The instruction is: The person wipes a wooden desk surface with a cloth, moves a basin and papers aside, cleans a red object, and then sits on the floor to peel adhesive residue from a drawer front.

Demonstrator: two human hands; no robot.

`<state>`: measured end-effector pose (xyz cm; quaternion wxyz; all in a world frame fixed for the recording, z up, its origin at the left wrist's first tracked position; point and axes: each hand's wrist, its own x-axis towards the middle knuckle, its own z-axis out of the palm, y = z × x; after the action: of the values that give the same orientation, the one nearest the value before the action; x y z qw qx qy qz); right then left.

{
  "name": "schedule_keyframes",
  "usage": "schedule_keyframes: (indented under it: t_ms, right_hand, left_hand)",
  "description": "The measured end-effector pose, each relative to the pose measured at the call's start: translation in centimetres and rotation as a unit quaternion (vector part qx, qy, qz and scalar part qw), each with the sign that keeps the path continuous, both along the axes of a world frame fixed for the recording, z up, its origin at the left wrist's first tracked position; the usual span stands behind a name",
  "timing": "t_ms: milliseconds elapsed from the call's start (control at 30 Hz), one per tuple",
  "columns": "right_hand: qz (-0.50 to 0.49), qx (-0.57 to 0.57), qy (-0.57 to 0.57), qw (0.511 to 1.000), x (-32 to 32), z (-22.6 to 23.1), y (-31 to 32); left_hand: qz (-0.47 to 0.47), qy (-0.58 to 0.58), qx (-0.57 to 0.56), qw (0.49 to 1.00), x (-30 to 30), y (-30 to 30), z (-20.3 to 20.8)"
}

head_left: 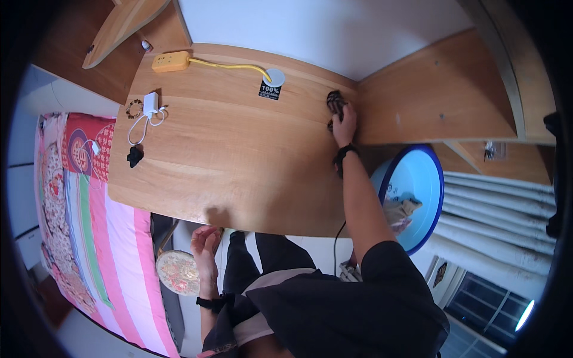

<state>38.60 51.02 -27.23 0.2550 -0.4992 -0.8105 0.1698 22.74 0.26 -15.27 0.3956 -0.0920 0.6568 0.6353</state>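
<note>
My right hand (345, 126) reaches to the far right of the wooden table (250, 161), next to the side panel. Its fingers are closed on a small dark brown, mottled thing (335, 102), whose kind I cannot make out; the hand partly covers it. My left hand (206, 241) hangs just off the table's front edge, above a round stool with a patterned seat (178, 272). Its fingers are loosely bent and slightly apart, with nothing visible in them. Both wrists wear black bands.
On the table lie a yellow power strip (171, 61) with its cord, a white charger (151, 102) with a cable, a beaded bracelet (134, 108) and a small black item (135, 156). A blue basin (427, 197) holding cloth stands right; a bed (128, 256) stands left.
</note>
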Motion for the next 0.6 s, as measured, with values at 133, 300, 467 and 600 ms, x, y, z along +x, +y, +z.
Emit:
schedule_keyframes:
  t_ms: [133, 300, 467, 600]
  right_hand:
    - [0.027, -0.033, 0.036, 0.998, 3.6, 1.1, -13.6]
    - [0.059, -0.062, 0.06, 0.995, 7.0, 3.0, -30.0]
    - [0.063, -0.173, 0.072, 0.98, 8.4, 4.8, -35.5]
    - [0.097, -0.128, 0.071, 0.984, 9.3, 4.2, -35.8]
  left_hand:
    - [-0.053, 0.006, 0.029, 0.998, -1.6, -1.1, -0.4]
    - [-0.144, 0.026, 0.076, 0.986, -3.0, -2.1, -0.8]
    - [-0.204, 0.029, 0.089, 0.974, -3.0, -2.6, -0.3]
    - [-0.202, -0.002, 0.111, 0.973, -1.8, -2.6, -0.2]
